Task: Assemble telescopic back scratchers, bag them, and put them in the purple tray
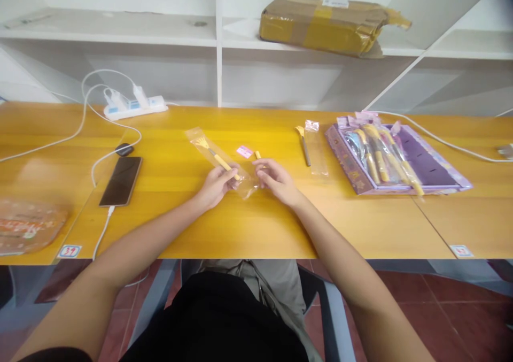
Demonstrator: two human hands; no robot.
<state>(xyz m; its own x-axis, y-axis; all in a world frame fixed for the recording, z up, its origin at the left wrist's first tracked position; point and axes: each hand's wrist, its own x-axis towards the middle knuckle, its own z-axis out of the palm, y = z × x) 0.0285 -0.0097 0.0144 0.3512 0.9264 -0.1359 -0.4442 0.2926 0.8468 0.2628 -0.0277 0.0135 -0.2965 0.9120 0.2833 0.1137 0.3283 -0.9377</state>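
My left hand (218, 186) is closed on a clear plastic bag (196, 136) with a yellow-handled back scratcher (222, 161) inside, its hand-shaped end pointing up and left. Fingers of my right hand (276, 180) are curled at the bag's lower right, beside a small yellow piece (257, 154) that shows above the fingertips; what they grip is too small to tell. A pink card (244, 151) lies on the table between my hands. To the right, another back scratcher (305, 148) rests beside an empty clear bag (317, 151).
A purple box (459, 182) at the right holds several bagged back scratchers. At the left are a phone (121, 181) on a cable, a power strip (136, 107) and an orange package (32, 225). A taped carton (320, 24) sits on the white shelf (160, 37).
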